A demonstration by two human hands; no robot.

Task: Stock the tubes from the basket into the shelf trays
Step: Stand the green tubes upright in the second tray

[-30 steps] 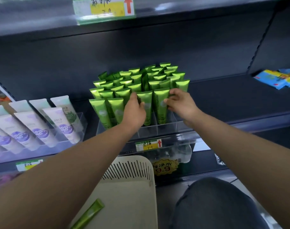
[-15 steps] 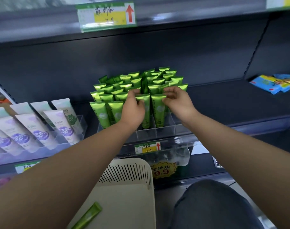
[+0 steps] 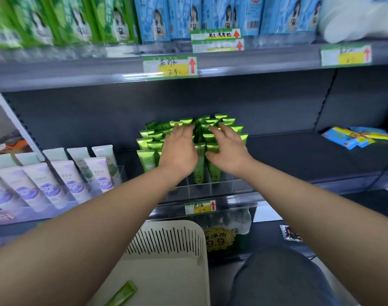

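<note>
Bare left hand [image 3: 179, 151], bare right hand [image 3: 228, 152], dark grey trouser knee [image 3: 277, 277]

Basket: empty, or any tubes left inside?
Not empty: one green tube lies on the basket floor; its near part is out of frame.

We find the upright tubes [image 3: 147, 140] packed in the divided tray [image 3: 199, 188] at the middle of the shelf [image 3: 299, 160], with the left hand [image 3: 179, 149] and the right hand [image 3: 228, 149] laid side by side on their tops, fingers straight; the leaning tubes [image 3: 49, 184] stand in rows to the left on the same shelf, and the flat packets [image 3: 354, 138] lie well apart to the right, toward the back. Above, cartons [image 3: 166, 18] stand in a row on the upper shelf [image 3: 78, 74]; below and before the tray sits the basket [image 3: 166, 239], a loose tube [image 3: 122, 294] lying in it at its near left.
</note>
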